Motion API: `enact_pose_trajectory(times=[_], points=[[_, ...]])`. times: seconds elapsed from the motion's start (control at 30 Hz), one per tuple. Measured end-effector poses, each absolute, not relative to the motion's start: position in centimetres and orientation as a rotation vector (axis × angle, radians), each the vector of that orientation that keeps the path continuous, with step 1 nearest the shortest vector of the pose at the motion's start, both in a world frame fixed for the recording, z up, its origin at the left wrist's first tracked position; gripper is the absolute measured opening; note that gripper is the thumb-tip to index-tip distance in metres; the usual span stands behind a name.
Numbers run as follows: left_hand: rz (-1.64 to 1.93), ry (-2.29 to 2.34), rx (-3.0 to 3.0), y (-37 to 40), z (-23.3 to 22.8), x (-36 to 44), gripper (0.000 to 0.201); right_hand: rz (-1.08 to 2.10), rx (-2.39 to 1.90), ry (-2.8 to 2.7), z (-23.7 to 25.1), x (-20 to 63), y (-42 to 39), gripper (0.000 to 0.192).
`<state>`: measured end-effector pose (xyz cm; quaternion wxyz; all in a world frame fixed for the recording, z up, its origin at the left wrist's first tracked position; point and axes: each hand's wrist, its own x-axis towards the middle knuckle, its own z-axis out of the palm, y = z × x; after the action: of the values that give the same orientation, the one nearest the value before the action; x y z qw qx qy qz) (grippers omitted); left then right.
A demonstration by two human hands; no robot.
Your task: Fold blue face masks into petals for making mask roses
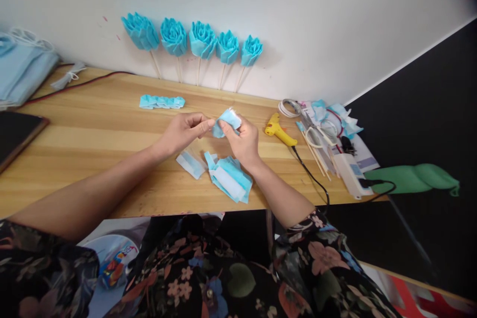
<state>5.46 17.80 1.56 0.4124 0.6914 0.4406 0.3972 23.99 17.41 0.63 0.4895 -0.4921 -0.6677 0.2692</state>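
My right hand [244,140] is closed on a small piece of light blue mask fabric [227,123], its thumb lying across the front. White frayed fibres stick out along the fabric's top edge. Thumb and fingers of my left hand [184,131] are pinched together at the fabric's left edge. Just below the hands lie a pale strip of fabric [192,164] and a loose pile of blue and white fabric pieces [231,179]. Behind my left hand rests a row of folded blue fabric [162,102].
Several blue fabric roses [203,39] on sticks lean against the wall. A yellow glue gun [280,130], scissors [316,134], tape [289,108] and a power strip [350,174] lie at right. At left are a stack of face masks [26,67] and a dark tablet [18,136].
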Motion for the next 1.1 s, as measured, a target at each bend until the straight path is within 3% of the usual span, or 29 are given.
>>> enact_pose_trajectory(times=[0.17, 0.53, 0.9, 1.1], points=[[1.025, 1.088, 1.659, 18.1, 1.1, 5.7, 0.030, 0.606, -1.216, -1.659, 0.7, 23.8, 17.2, 0.028], [1.085, 0.991, 1.523, 18.2, 1.0, 5.5, 0.028, 0.700, -1.159, -1.573, 0.5, 24.2, 17.9, 0.031], [1.220, 0.973, 1.337, 18.1, 1.1, 5.9, 0.020, 0.998, -1.056, -1.338, -0.6, 24.1, 18.9, 0.034], [1.163, 0.977, 1.367, 18.3, 1.1, 5.7, 0.018, 1.266, -1.037, -1.278, -0.8, 24.5, 19.3, 0.050]])
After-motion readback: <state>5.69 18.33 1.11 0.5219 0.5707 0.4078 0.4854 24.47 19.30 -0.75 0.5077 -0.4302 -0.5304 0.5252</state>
